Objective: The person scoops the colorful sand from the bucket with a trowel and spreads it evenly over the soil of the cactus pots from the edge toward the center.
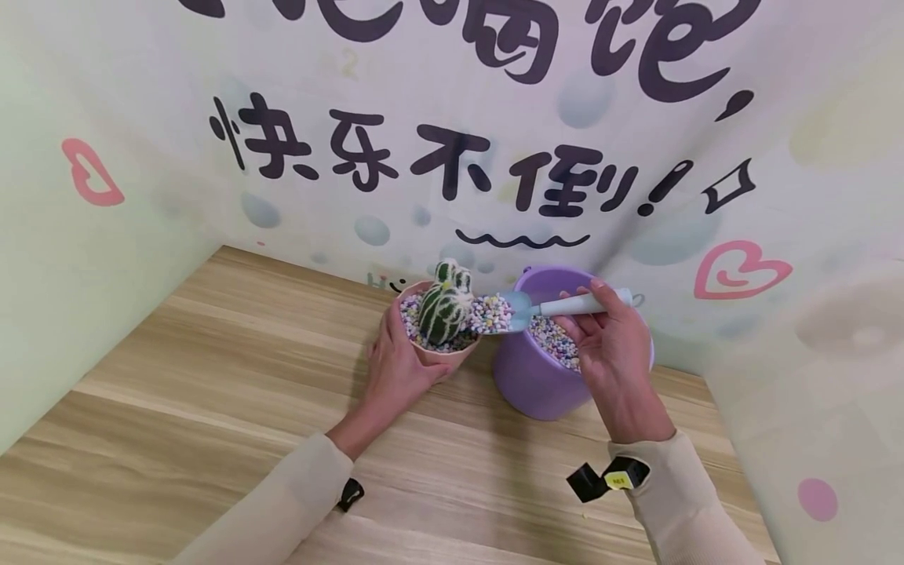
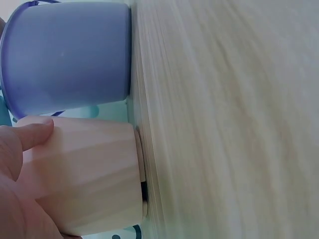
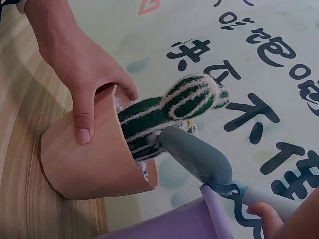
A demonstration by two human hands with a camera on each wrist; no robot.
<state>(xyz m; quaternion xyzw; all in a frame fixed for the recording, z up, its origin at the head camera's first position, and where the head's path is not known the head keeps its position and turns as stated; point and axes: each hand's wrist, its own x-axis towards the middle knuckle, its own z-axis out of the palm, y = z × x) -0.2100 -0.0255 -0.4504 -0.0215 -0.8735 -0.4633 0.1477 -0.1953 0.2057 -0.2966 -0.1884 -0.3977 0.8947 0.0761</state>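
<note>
A green cactus with white fuzzy ridges (image 1: 442,314) stands in a pinkish-orange flower pot (image 3: 94,154) among multicoloured pebbles. My left hand (image 1: 399,357) grips this pot around its side, thumb along the near wall. My right hand (image 1: 613,345) holds the pale handle of a blue-grey trowel (image 1: 521,311). Small coloured pebbles (image 1: 492,312) fill the trowel's blade, whose tip reaches the pot's right rim beside the cactus. Beneath the trowel, a purple bucket (image 1: 540,384) contains more pebbles; my right hand is above its rim.
The pot and bucket stand side by side on a wood-grain table (image 1: 233,408), near its back edge. Behind them hangs a pale printed cloth (image 1: 395,204) with dark lettering and pink hearts. A pale green wall (image 1: 85,290) borders the table's left.
</note>
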